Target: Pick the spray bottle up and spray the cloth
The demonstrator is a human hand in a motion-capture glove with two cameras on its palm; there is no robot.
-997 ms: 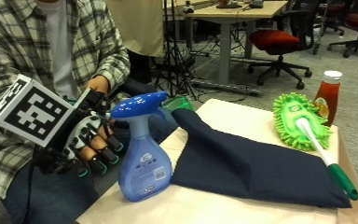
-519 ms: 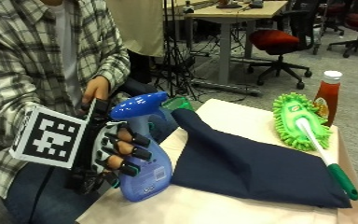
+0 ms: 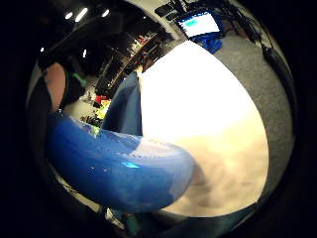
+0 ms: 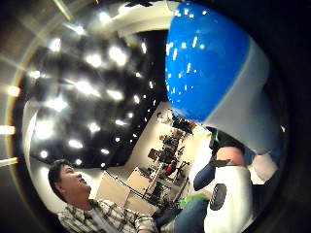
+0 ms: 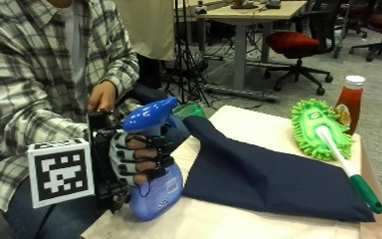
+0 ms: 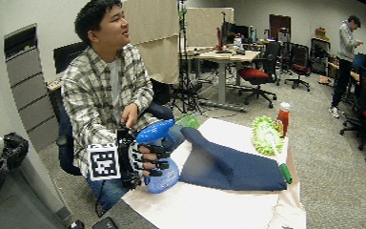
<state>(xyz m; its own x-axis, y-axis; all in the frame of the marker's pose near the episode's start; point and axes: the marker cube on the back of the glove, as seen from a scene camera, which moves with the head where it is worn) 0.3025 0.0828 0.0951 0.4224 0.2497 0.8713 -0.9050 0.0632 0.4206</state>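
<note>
Hand wrapping fingers round bottle neck below blue head, gripping it upright at counter edge, just beside cloth. Nozzle pointing toward cloth, probably lining up for spray; base looking still on counter, can't confirm. Mop lying past cloth. Little-finger palm view showing bottle body close against palm, cloth beyond; outside view hiding that contact.

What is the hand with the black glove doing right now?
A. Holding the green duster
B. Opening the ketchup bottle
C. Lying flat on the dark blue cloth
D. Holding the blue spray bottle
D. In the outside view the gloved right hand has its fingers wrapped round the neck of the blue spray bottle, which is beside the dark blue cloth.
</note>
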